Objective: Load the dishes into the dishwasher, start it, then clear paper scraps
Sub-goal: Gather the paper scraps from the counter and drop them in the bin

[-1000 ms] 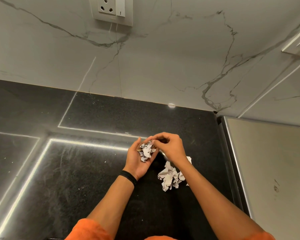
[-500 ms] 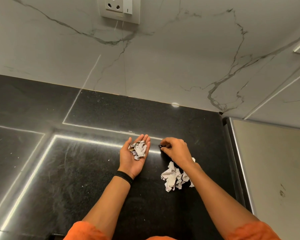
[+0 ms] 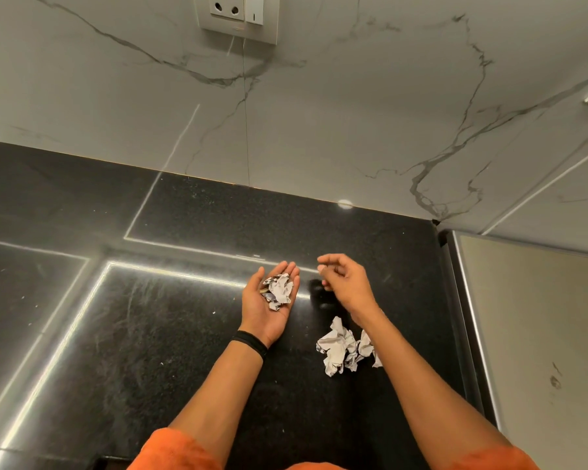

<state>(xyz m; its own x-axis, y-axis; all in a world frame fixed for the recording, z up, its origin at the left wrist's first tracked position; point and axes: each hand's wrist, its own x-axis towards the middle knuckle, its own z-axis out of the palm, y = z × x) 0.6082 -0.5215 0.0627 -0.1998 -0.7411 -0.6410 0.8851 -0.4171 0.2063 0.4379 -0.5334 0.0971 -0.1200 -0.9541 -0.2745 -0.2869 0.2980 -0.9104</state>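
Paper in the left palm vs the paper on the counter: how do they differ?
The palm scraps lie in the open left hand; the counter wad lies on the black counter. The palm scraps look smaller; the counter wad is larger and looser. Both are crumpled whitish paper.

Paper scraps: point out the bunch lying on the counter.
The larger crumpled bunch by the right forearm; the smaller bunch rests in the upturned left hand.

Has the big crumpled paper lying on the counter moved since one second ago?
No. The crumpled paper lies at the same spot on the black counter, as near to the counter's right edge and back corner as before.
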